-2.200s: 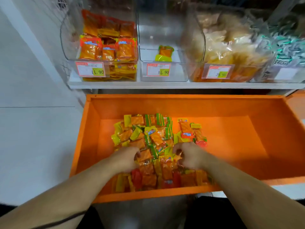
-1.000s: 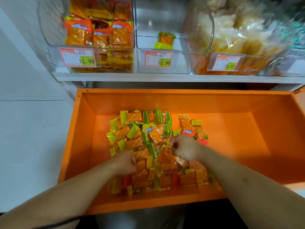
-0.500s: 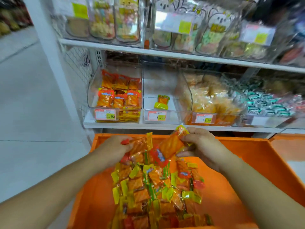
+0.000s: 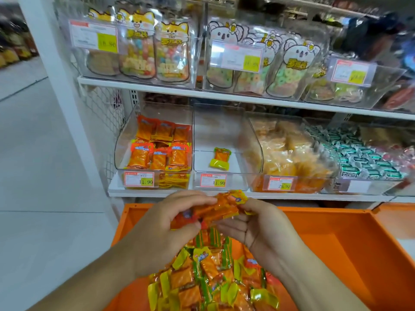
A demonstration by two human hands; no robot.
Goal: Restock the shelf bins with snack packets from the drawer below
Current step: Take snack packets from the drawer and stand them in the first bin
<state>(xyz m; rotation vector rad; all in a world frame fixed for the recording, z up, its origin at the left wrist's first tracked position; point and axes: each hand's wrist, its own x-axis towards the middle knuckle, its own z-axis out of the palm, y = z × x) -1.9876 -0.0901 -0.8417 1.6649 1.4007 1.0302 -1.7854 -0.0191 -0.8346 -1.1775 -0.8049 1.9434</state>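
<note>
Barely begun: both hands, left (image 4: 157, 225) and right (image 4: 258, 230), clutch a packet bundle (image 4: 215, 209) below the middle bin (image 4: 221, 142) (one packet inside); the drawer (image 4: 336, 243) holds many.

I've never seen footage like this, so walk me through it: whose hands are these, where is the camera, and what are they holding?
There is no machine here. The one picture comes from a camera worn on a person's head, looking forward and down. The left hand and right hand together grip a bunch of small orange foil snack packets, fingers curled around them. Below lies an open orange drawer holding a pile of yellow, green and orange packets. On the white shelf above stand clear plastic bins; the middle clear bin holds just one yellow-ended packet.
</note>
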